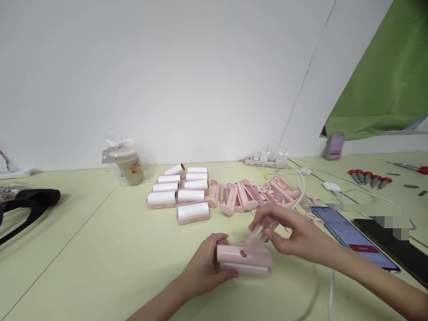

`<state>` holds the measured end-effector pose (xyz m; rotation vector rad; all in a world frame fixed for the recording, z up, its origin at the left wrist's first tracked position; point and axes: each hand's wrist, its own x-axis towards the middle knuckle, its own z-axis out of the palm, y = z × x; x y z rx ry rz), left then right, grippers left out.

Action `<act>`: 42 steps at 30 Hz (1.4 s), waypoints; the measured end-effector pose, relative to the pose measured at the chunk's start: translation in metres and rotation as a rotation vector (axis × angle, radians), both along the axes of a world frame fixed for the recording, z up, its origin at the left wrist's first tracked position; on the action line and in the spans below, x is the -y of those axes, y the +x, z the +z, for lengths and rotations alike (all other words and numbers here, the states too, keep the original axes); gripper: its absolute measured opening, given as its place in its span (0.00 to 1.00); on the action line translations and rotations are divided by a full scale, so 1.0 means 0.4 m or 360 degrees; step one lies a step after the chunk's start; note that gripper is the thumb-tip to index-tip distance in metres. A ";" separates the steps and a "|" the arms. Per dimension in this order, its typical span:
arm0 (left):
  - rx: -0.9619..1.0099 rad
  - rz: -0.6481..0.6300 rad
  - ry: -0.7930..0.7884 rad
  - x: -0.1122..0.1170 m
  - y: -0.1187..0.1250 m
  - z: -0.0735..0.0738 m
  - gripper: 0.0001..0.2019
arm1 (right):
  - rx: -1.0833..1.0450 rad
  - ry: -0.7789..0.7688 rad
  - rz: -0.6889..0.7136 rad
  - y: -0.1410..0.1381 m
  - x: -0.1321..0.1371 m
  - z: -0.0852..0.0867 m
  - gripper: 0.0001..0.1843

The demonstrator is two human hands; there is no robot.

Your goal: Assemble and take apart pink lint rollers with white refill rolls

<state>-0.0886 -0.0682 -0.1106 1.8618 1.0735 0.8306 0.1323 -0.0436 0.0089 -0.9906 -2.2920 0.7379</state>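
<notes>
My left hand (202, 265) is closed around the left end of a pink lint-roller case (244, 258) lying on the pale green table (100, 249). Just above it, my right hand (294, 234) pinches a small clear-pink plastic part (262, 227), blurred by motion, over the case's top. Behind my hands lie several white paper rolls (187, 191) in rows and a pile of pink roller cases and handles (254, 194).
A bagged cup (130, 167) stands at the back left, a black strap (30, 200) at far left. A power strip (265, 160) with chargers and white cables sits by the wall. Two phones (354, 236) lie at right, red-handled tools (368, 177) beyond.
</notes>
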 end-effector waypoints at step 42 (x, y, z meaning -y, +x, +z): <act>-0.0274 -0.0124 0.0218 -0.003 0.002 0.049 0.22 | 0.0924 0.0341 0.0235 -0.057 -0.014 0.036 0.10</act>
